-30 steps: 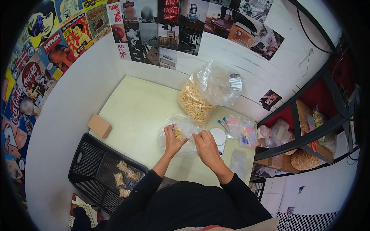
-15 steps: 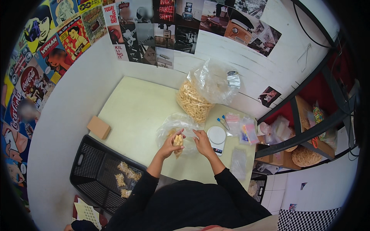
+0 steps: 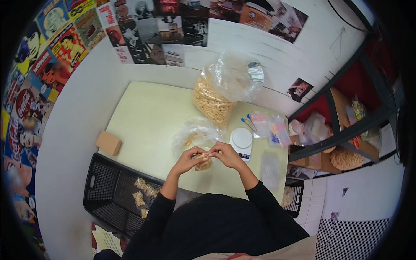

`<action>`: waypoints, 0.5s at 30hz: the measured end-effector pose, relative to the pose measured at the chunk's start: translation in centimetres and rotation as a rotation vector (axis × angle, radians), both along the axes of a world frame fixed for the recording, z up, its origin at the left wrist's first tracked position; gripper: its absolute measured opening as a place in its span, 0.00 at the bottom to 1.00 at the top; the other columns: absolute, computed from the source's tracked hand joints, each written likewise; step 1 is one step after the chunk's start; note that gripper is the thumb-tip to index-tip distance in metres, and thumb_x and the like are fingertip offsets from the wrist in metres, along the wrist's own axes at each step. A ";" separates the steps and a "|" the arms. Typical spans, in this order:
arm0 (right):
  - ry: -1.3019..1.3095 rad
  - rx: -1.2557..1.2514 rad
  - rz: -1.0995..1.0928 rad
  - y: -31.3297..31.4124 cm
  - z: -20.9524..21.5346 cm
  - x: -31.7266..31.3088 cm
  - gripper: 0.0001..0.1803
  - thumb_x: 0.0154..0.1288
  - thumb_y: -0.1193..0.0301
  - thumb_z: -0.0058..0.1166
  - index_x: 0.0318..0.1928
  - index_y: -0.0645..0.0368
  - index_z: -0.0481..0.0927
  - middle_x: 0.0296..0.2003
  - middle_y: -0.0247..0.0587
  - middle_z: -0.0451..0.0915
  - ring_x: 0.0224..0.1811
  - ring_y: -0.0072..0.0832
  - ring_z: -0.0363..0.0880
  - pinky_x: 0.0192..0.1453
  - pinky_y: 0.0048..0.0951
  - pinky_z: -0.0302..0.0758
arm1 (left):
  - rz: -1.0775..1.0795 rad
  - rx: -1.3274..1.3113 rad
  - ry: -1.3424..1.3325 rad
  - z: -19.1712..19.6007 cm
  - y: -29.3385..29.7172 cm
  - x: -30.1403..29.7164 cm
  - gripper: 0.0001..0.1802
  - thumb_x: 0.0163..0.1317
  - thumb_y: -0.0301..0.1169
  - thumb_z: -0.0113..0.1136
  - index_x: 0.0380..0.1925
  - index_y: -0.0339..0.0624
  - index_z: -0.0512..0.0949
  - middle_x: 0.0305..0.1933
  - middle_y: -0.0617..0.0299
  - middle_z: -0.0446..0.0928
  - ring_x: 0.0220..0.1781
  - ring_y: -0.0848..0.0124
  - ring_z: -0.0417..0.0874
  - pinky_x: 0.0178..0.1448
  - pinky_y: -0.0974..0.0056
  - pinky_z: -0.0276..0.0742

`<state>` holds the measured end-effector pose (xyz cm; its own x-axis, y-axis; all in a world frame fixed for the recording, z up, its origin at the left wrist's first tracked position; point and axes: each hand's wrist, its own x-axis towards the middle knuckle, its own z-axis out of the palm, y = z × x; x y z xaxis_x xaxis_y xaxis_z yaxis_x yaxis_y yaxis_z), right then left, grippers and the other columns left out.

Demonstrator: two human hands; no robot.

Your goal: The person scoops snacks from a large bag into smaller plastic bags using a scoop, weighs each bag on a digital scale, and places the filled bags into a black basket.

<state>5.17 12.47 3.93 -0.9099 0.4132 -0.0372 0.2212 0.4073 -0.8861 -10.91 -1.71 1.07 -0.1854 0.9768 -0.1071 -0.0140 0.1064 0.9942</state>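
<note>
Both hands meet over the near part of the table. My left hand [image 3: 189,160] is closed on a small clear bag of puffed snacks [image 3: 203,164], with its fingers at the top edge. My right hand [image 3: 226,156] pinches that same edge from the other side, and its thumb and fingertips almost touch the left ones. The bag hangs below the fingers, its upper part covered by them. Just beyond lies an open clear plastic bag [image 3: 182,138] with a few snack pieces [image 3: 189,141] in it. A white kitchen scale [image 3: 241,138] stands right of my right hand.
Behind stands a big clear sack of puffed snacks [image 3: 212,102]. Filled small bags [image 3: 138,198] lie in a black crate [image 3: 102,177] at left, near a brown box [image 3: 108,143]. Flat clear bags [image 3: 270,166] and coloured packets [image 3: 277,130] lie right; a black-framed shelf [image 3: 338,156] stands beyond.
My right hand has moved left onto the small bag's top edge and now pinches it beside my left hand. The bag was tilted up in my left hand before. The view has shifted slightly.
</note>
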 end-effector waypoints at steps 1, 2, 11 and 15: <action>0.037 0.069 -0.020 -0.6 -0.8 0.2 0.08 0.59 0.72 0.59 0.37 0.63 0.81 0.34 0.44 0.77 0.41 0.39 0.77 0.46 0.35 0.72 | -0.014 0.017 0.131 0.1 -0.3 -0.2 0.16 0.57 0.34 0.66 0.43 0.39 0.81 0.41 0.62 0.80 0.49 0.69 0.77 0.54 0.64 0.71; 0.072 0.138 -0.040 -1.3 -1.3 0.4 0.07 0.59 0.72 0.58 0.35 0.64 0.80 0.33 0.44 0.77 0.40 0.41 0.76 0.45 0.36 0.72 | -0.029 0.036 0.260 0.4 -0.8 -0.3 0.14 0.57 0.35 0.66 0.40 0.39 0.82 0.38 0.62 0.80 0.46 0.68 0.77 0.52 0.64 0.71; 0.101 0.237 -0.126 -5.6 -2.4 4.1 0.06 0.60 0.72 0.57 0.36 0.62 0.80 0.32 0.43 0.75 0.38 0.40 0.75 0.44 0.37 0.72 | 0.001 0.190 0.750 0.8 -2.6 3.0 0.05 0.55 0.25 0.62 0.32 0.40 0.83 0.32 0.57 0.79 0.35 0.58 0.74 0.43 0.59 0.72; 0.135 0.031 -0.266 -5.2 -3.2 6.0 0.06 0.60 0.75 0.58 0.39 0.62 0.81 0.33 0.40 0.75 0.37 0.33 0.77 0.43 0.30 0.73 | 0.216 0.224 0.760 -0.6 -4.5 2.9 0.04 0.52 0.20 0.61 0.29 0.37 0.81 0.30 0.55 0.77 0.34 0.56 0.75 0.41 0.58 0.72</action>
<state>11.21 7.28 0.72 -0.7652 0.6370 0.0933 0.2049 0.3783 -0.9027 -8.06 -6.17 0.46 -0.3155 0.8945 0.3169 0.6744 -0.0236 0.7380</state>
